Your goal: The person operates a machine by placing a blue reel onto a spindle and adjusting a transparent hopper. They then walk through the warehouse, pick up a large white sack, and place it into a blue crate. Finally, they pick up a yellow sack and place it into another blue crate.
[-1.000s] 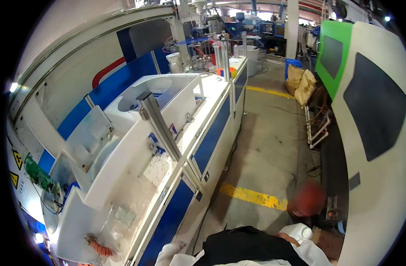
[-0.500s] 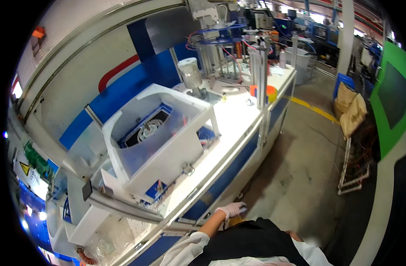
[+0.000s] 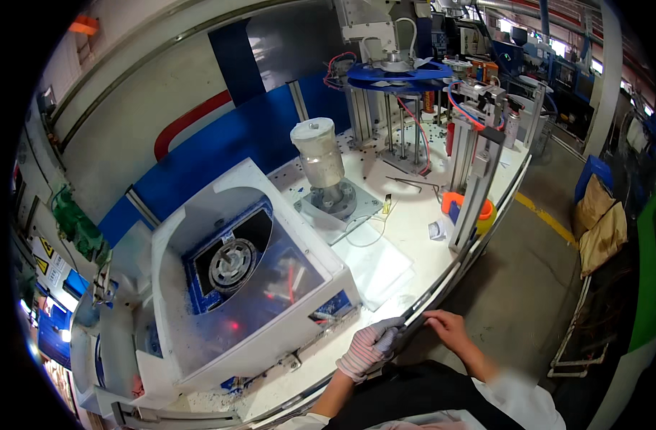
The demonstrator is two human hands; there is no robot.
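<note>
My left hand [image 3: 367, 349] wears a striped knit glove with grey fingertips. Its fingers are curled closed close to the worktable's front edge; whatever they may hold is hidden. Just right of it, my bare right hand [image 3: 453, 331] has its fingers bent together, fingertips pointing at the glove and the dark edge rail [image 3: 441, 281]. I cannot make out anything in that hand. Left of both hands stands a white open-topped housing [image 3: 306, 276], with a round ribbed metal part [image 3: 233, 264] inside it.
Behind the housing, a wrapped cylinder [image 3: 321, 159] stands on a metal base. Further back are a blue disc fixture [image 3: 400, 73] on posts and an upright metal profile [image 3: 478, 190] beside an orange tape dispenser [image 3: 486, 213]. Brown sacks [image 3: 602, 222] lie by the aisle at right.
The view has shifted, so the fixtures appear larger. My left hand has come up to the table edge, and my right hand, mostly hidden before, has risen beside it.
</note>
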